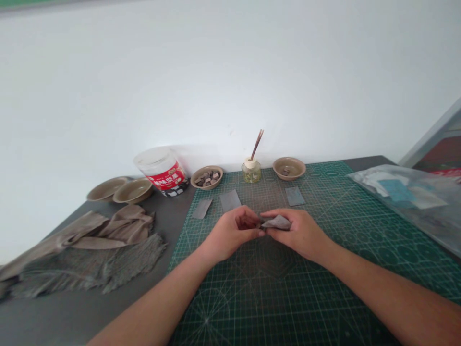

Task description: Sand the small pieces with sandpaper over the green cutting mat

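Note:
My right hand (299, 234) is closed around a folded piece of grey sandpaper (278, 222), pinched between thumb and fingers. Close to its left, my left hand (236, 230) has thumb and fingers curled together at the sandpaper's tip. A small dark thing seems to sit between the fingertips, too hidden to name. Both hands are above the green cutting mat (230, 312). Beyond them lie flat grey sheets: one sheet (202, 208) at the left, a second sheet (230, 200) beside it, and a bluish-grey sheet (294, 196) further right.
A bowl (194, 183) of small brown pieces and a bowl (289, 174) with one or two pieces flank a reed diffuser (251, 171). Leftward are a plastic tub (163, 173), two bowls (133, 191) and a crumpled cloth (104, 250). A clear plastic bag (414, 197) lies right.

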Available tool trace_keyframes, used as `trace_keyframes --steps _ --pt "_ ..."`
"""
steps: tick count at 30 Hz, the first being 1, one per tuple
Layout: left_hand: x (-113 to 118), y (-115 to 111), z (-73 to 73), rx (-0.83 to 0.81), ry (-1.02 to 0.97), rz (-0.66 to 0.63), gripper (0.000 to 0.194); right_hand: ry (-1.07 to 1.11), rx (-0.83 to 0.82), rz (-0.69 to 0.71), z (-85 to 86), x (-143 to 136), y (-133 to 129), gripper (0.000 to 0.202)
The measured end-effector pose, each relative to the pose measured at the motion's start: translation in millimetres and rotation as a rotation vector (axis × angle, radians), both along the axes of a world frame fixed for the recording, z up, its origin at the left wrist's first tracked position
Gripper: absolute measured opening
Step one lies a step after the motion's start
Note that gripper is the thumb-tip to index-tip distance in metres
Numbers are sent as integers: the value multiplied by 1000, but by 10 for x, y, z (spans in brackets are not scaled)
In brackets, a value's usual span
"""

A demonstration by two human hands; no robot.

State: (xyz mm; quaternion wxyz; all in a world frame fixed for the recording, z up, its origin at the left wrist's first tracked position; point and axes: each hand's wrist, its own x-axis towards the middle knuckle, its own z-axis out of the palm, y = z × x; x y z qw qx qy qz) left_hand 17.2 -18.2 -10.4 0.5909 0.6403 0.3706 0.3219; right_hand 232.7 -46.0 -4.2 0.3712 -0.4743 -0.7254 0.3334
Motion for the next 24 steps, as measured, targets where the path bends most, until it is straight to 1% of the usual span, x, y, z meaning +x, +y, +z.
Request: trace_keyframes --steps 4,12,24 --pt "-5 6 -9 7 27 9 29 -5 -1 12 0 -1 12 28" --pt "-3 12 -14 -1 10 1 28 21 -21 23 -10 5 27 24" --pt "-9 11 -6 -4 21 -5 29 13 -22 21 -12 10 24 22"
